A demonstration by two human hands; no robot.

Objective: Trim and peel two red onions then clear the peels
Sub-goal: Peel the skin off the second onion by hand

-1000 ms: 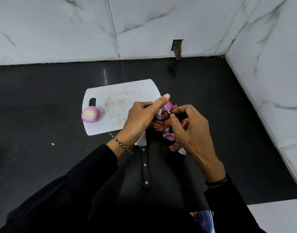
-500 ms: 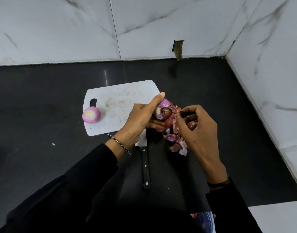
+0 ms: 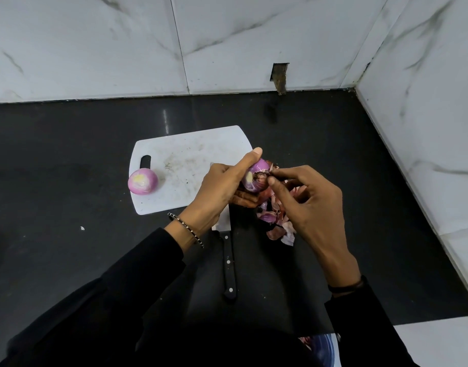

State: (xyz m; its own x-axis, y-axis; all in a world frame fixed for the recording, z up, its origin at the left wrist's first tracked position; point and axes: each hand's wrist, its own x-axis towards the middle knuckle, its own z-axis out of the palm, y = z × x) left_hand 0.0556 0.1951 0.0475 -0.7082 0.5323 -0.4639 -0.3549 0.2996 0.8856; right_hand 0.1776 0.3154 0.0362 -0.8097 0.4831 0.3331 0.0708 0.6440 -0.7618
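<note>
While left grip holds onion, right grip returns

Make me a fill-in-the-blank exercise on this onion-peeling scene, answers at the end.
1. The peeled pink-and-white round onion rests on the white plastic ____.
2. The left hand grips the half-peeled red onion while the right hand pinches its dry ____.
3. The black riveted handle of the steel knife lies on the black ____.
4. The pile of reddish onion peels lies under the ____ hand.
Missing words: cutting board; skin; countertop; right.
</note>
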